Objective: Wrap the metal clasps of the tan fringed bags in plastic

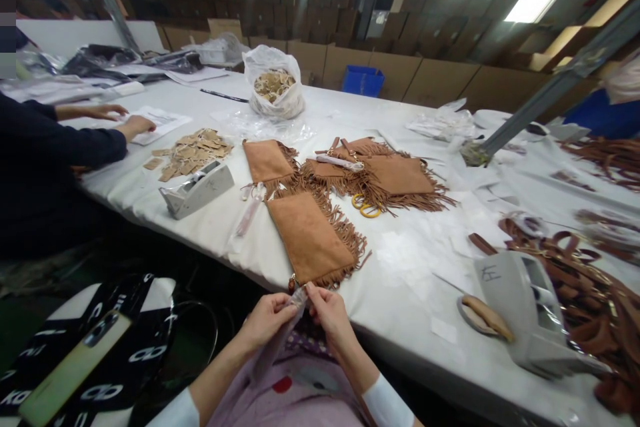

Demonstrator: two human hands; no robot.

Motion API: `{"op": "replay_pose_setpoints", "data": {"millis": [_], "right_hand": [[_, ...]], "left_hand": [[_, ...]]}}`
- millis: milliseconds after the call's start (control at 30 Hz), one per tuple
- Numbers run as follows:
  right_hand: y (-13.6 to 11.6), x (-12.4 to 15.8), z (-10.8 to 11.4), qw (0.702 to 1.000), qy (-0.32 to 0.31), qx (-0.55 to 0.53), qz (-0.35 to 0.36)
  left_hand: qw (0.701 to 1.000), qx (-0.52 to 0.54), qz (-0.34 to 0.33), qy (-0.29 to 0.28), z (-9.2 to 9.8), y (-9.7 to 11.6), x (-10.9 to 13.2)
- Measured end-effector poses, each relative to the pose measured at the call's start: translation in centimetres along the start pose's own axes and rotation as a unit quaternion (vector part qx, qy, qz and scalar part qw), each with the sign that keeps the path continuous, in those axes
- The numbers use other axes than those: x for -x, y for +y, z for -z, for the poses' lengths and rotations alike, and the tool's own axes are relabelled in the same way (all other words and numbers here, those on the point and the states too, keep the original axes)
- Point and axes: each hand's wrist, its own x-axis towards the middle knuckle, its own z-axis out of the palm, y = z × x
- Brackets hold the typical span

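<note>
My left hand [267, 320] and my right hand [327, 312] meet just below the near edge of the white table [410, 280]. Both pinch a small clear plastic bag [299, 298] between thumb and fingers, and its length hangs down toward my lap. Right above them a tan suede fringed pouch [310, 237] lies flat at the table edge, a dark ring at its near corner. More fringed pouches [395, 173] lie in a heap farther back, with yellow-handled scissors [366, 207] among them.
A grey tape dispenser [197, 190] sits left of the pouches, another [530, 313] at right beside brown leather straps [585, 280]. Paper tags [193, 150] and a white bag of tags [274, 83] lie farther back. A person in dark sleeves [45, 147] works at left. A phone [70, 370] rests on a stool.
</note>
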Motion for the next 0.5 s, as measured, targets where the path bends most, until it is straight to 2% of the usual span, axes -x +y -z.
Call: {"op": "replay_pose_setpoints", "data": {"millis": [133,267,400,500], "right_hand": [[0.3,-0.6,0.5,0.999,0.044,0.01,-0.028],[0.4,-1.2,0.3,0.999,0.031,-0.02,-0.006],[0.1,-1.1,0.4,1.0,0.019,-0.007,0.004],[0.0,-0.7,0.8,1.0,0.006,0.016,-0.003]], "left_hand": [[0.999,0.031,0.015,-0.01,0.3,-0.2,-0.1],[1.0,0.022,0.02,-0.005,0.0,-0.1,-0.3],[0.998,0.006,-0.02,0.059,-0.9,0.6,-1.1],[0.986,-0.08,-0.078,0.126,-1.3,1.0,-1.5]]}}
